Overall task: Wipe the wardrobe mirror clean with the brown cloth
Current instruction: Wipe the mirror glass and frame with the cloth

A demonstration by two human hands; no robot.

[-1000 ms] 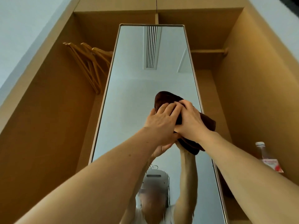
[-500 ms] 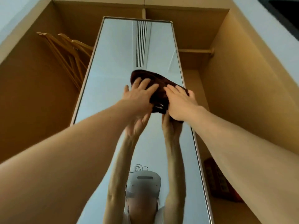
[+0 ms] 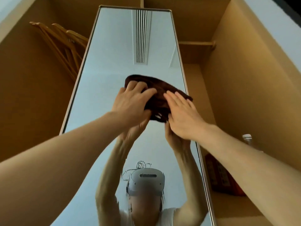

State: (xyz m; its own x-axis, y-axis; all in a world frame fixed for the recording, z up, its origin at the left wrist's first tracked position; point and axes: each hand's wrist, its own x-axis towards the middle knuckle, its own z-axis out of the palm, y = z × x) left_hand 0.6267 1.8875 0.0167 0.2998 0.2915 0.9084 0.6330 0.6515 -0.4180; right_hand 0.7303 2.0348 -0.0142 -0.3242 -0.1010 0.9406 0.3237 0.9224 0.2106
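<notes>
Wipe on tall framed wardrobe mirror (image 3: 114,66) with bunched brown cloth (image 3: 160,93).
Left hand (image 3: 130,105) clutches cloth, right hand (image 3: 184,118) presses flat; cloth's long axis slants toward mirror's right edge.

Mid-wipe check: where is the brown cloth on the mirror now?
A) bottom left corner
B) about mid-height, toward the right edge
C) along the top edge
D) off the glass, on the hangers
B: the left hand grips and the right hand presses the brown cloth on the mirror about halfway up, near its right edge.
</notes>
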